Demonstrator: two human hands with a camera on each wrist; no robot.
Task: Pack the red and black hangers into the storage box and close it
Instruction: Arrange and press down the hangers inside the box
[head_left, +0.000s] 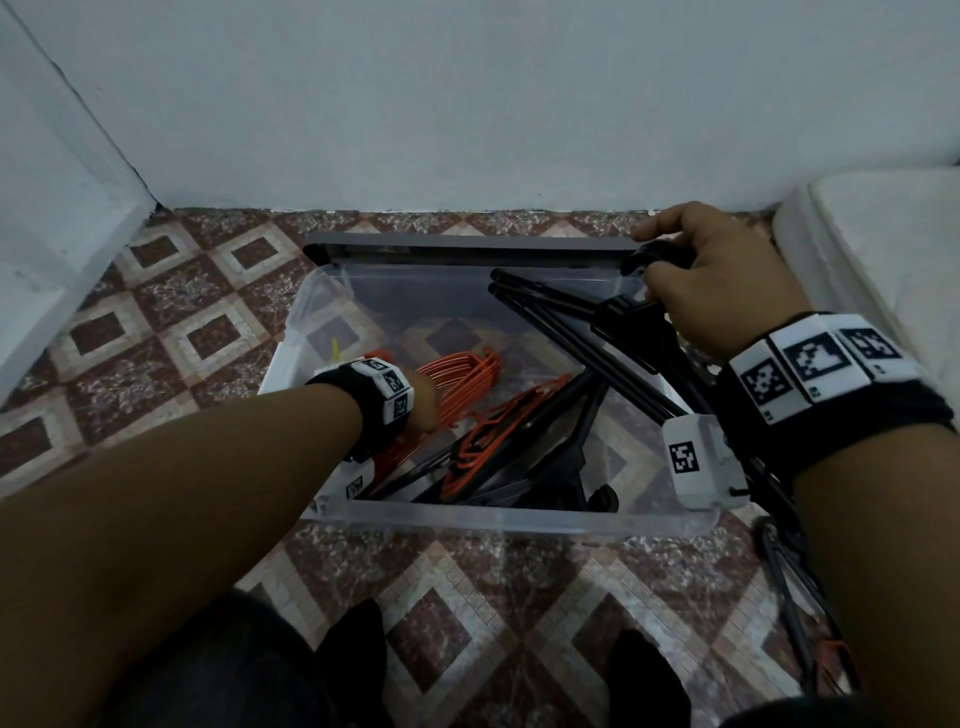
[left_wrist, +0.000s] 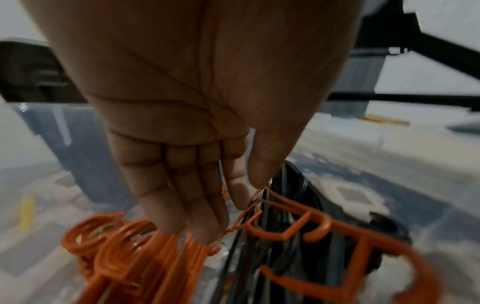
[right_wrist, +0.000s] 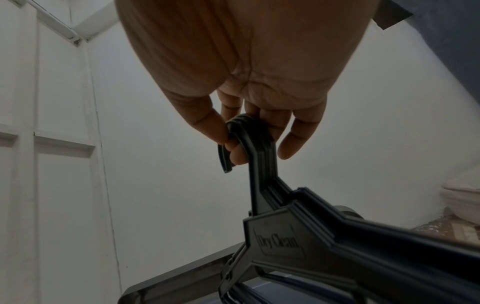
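Observation:
A clear storage box (head_left: 519, 519) stands open on the tiled floor, its dark grey lid (head_left: 467, 244) upright along the far edge. Red hangers (head_left: 467, 369) and black hangers (head_left: 545, 457) lie inside. My left hand (head_left: 426, 400) reaches into the box. In the left wrist view its straight fingers (left_wrist: 182, 205) point down and touch the hooks of the red hangers (left_wrist: 124, 246). My right hand (head_left: 670, 270) grips a bundle of black hangers (head_left: 597, 322) by the hooks over the box's far right corner. In the right wrist view its fingers (right_wrist: 249, 144) curl round the hooks of the black bundle (right_wrist: 324, 242).
A white wall rises behind the box, a white door frame (head_left: 62, 208) stands at the left, and a white padded object (head_left: 883, 249) at the right. More hangers (head_left: 810, 613) lie on the floor by my right arm. My dark-clad feet (head_left: 353, 654) are near the box's front.

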